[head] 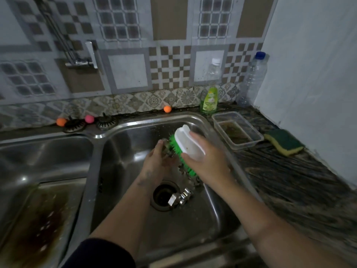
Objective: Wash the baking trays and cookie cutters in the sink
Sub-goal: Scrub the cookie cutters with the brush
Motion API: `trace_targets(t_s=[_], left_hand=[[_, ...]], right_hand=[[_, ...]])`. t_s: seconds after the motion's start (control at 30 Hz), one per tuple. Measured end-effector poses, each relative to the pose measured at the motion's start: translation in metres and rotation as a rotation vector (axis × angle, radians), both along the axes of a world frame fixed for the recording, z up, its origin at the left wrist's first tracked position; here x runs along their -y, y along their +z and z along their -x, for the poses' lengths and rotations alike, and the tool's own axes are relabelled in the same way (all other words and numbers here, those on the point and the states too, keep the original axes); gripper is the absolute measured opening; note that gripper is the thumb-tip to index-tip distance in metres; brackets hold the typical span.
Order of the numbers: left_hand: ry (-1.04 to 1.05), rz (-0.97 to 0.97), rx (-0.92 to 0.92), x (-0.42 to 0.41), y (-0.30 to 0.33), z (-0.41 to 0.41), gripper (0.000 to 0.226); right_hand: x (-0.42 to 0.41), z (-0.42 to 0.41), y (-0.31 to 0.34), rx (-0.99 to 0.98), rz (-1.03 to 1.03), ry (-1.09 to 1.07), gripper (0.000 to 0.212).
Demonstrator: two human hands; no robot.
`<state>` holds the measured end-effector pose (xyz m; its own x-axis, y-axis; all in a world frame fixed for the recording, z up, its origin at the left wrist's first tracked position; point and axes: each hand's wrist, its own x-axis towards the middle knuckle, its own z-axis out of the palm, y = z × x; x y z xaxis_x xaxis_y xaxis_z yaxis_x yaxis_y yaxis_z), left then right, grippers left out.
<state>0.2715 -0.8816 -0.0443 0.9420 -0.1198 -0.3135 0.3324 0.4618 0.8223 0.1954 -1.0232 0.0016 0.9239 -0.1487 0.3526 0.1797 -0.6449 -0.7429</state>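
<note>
Head view: over the right sink basin [193, 229], the left hand [156, 163] pinches what seems a small metal cookie cutter [166, 147], blurred. The right hand [204, 161] grips a green-bristled brush [188, 145] against it. More cutters [181, 197] lie by the drain. A stained baking tray [38, 219] waits unwashed in the left basin.

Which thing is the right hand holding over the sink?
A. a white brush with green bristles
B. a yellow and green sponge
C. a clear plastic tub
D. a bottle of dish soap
A: the right hand grips the brush; the sponge, soap and tub sit untouched on the counter.
</note>
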Motion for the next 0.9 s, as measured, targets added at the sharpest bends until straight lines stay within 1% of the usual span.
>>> trace_targets(t_s=[0.07, 0.13, 0.2, 0.27, 0.37, 0.43, 0.5, 0.57, 0.63, 0.67, 0.73, 0.83, 0.9], left_hand=[[-0.038, -0.074, -0.004, -0.003, 0.003, 0.007, 0.034], [-0.093, -0.142, -0.003, 0.0, 0.001, 0.015, 0.035], [-0.1, -0.171, -0.014, 0.001, -0.004, 0.019, 0.035], [-0.053, -0.161, -0.04, -0.003, 0.0, 0.02, 0.035], [0.057, -0.087, -0.085, -0.02, 0.013, 0.01, 0.038], [0.106, -0.114, -0.088, -0.03, 0.016, 0.003, 0.037], [0.087, -0.177, -0.068, -0.035, 0.017, 0.0, 0.036], [0.032, -0.218, -0.052, -0.034, 0.018, 0.002, 0.033], [0.01, -0.227, -0.052, -0.028, 0.021, 0.005, 0.027], [-0.018, -0.226, -0.048, -0.024, 0.022, 0.007, 0.028], [-0.08, -0.218, -0.059, -0.014, 0.02, 0.01, 0.037], [-0.056, -0.198, -0.079, -0.006, 0.021, 0.016, 0.038], [-0.037, -0.121, -0.103, -0.009, 0.025, 0.013, 0.044]], right_hand=[[-0.012, -0.001, -0.006, 0.031, -0.001, 0.017, 0.062], [-0.019, -0.012, -0.001, 0.02, -0.016, -0.004, 0.062], [-0.025, -0.025, 0.007, -0.005, 0.011, -0.006, 0.062], [-0.03, -0.027, 0.008, -0.004, 0.023, 0.027, 0.063], [-0.029, -0.003, -0.012, 0.009, 0.047, 0.103, 0.064], [-0.02, 0.012, -0.028, 0.013, 0.062, 0.108, 0.063], [-0.012, 0.014, -0.033, 0.035, -0.012, 0.056, 0.063], [-0.013, 0.007, -0.024, 0.091, -0.069, 0.011, 0.062], [-0.022, -0.001, -0.01, 0.119, -0.07, 0.04, 0.062], [-0.027, -0.006, -0.003, 0.119, -0.059, 0.061, 0.062], [-0.032, -0.018, 0.006, 0.105, -0.044, 0.072, 0.062], [-0.032, -0.033, 0.015, 0.054, -0.06, 0.053, 0.061], [-0.032, -0.027, 0.012, 0.06, -0.02, 0.102, 0.064]])
